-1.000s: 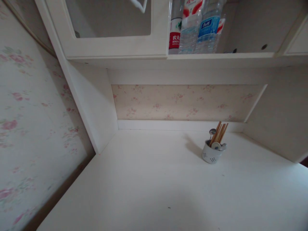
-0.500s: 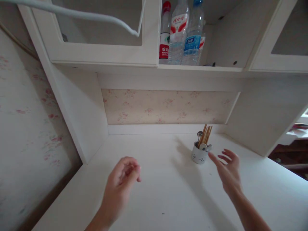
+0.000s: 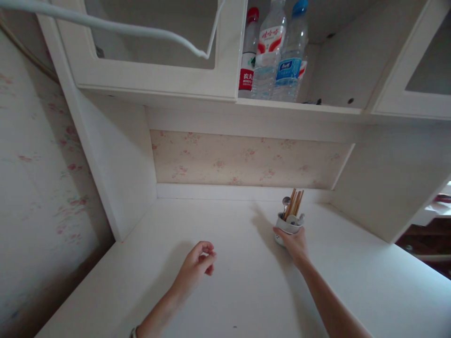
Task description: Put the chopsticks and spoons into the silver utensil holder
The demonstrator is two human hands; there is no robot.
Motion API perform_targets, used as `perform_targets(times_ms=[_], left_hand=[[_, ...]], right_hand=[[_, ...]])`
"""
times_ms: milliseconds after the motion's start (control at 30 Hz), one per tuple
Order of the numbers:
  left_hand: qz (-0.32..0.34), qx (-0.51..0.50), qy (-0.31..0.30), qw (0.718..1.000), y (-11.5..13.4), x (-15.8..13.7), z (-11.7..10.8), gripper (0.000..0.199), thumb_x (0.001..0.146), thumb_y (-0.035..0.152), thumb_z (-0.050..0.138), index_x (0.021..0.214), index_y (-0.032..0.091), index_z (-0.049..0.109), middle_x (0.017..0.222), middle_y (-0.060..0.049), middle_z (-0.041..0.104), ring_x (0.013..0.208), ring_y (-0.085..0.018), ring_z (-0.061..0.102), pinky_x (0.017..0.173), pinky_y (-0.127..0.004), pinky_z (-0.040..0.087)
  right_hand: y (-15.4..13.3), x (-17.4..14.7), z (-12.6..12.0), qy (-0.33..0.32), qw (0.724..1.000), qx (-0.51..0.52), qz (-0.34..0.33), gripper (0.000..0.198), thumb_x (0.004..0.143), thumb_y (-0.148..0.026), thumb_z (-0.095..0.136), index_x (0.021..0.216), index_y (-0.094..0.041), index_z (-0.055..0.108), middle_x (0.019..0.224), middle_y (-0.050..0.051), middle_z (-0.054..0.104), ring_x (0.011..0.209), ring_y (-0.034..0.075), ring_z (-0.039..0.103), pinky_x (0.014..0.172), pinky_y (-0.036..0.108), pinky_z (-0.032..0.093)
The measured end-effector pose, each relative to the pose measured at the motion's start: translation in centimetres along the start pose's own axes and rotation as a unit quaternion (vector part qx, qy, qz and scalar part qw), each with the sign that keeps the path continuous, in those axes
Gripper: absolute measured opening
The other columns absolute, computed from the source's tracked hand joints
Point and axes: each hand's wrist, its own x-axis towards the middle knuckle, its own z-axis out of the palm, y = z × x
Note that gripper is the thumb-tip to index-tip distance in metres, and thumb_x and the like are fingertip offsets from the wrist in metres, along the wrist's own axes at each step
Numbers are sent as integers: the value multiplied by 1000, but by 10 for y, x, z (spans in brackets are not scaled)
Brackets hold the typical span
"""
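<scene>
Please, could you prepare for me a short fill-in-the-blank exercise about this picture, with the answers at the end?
1. The right hand grips a cup whose colour is ____.
2. The chopsticks rise out of the ____.
3. The left hand holds ____.
4. On the shelf, the leftmost bottle has a ____ cap.

Missing words: white; cup; nothing; red.

Layout, clock face centred on view.
4–5 o'clock: cutlery holder point(image 3: 287, 227) on tabletop point(image 3: 229, 300), chopsticks point(image 3: 298, 203) and spoons point(image 3: 286, 201) in it, right hand point(image 3: 295, 240) around it. 6–7 o'clock: left hand point(image 3: 202, 258), left of the holder. 1 o'clock, overhead: water bottles point(image 3: 269, 70) in cabinet compartment point(image 3: 347, 65).
</scene>
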Motion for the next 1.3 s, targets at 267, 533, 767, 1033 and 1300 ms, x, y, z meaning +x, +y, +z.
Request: perform_targets(times_ms=[267,533,767,1033,1300], left_hand=[[-6,-190,-65,980,-1,3,-2,53,76,34,70,125,26,51,137,-10,47,122,-24,48,96,-35,43],[-57,-429,-62,899,5,6,-14,49,82,51,59,122,23,57,123,-10,61,114,-27,57,95,-39,44],[-100,-443,10,891,-3,6,-14,56,77,51,62,125,24,54,81,-4,67,67,-22,65,69,-40,52],[-95,-430,125,889,-14,12,-8,35,77,42,65,102,18,62,75,-1,67,62,-17,65,62,-31,52],[-61,-465,187,863,-12,23,-35,9,79,25,62,83,17,60,74,-2,67,65,-16,65,64,-30,54]], right_hand=[[-66,-91,37,-346,931,112,-29,57,60,-33,78,111,-19,55,90,3,65,78,19,57,69,29,46],[-109,-166,70,-620,722,265,157,46,66,-27,72,108,-14,58,91,4,66,80,18,60,70,27,44],[-90,-184,86,-659,537,353,391,72,71,-74,49,96,-8,59,79,12,69,66,24,67,61,32,49],[-74,-187,76,-641,482,417,428,85,71,-85,38,100,-8,60,83,14,72,69,22,70,59,27,50],[-72,-177,73,-624,532,375,433,75,81,-76,33,99,-8,58,83,17,71,67,24,70,63,32,51]])
